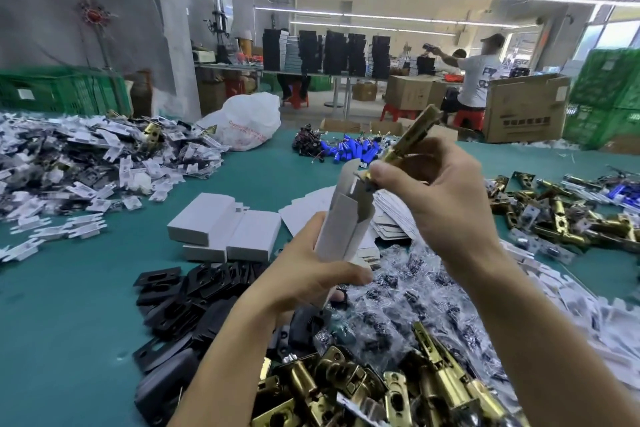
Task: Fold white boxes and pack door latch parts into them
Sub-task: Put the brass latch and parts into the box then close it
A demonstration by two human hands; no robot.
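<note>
My left hand [308, 279] grips the lower part of a folded white box [343, 218], held upright with its top flaps open. My right hand [436, 198] holds a brass door latch [412, 135] tilted, its lower end at the box's open mouth. Several closed white boxes [225, 229] lie stacked on the green table [69, 305] left of my hands. Flat unfolded box blanks [391, 215] lie behind the held box. A heap of brass latches [381, 388] sits at the near edge.
Black strike plates [187, 305] lie left of my arm, and small bagged screw packs [415, 295] lie under my hands. More brass latches [561, 211] sit at the right, white tags [86, 163] at the left. Blue batteries [349, 149] lie farther back. People work at benches behind.
</note>
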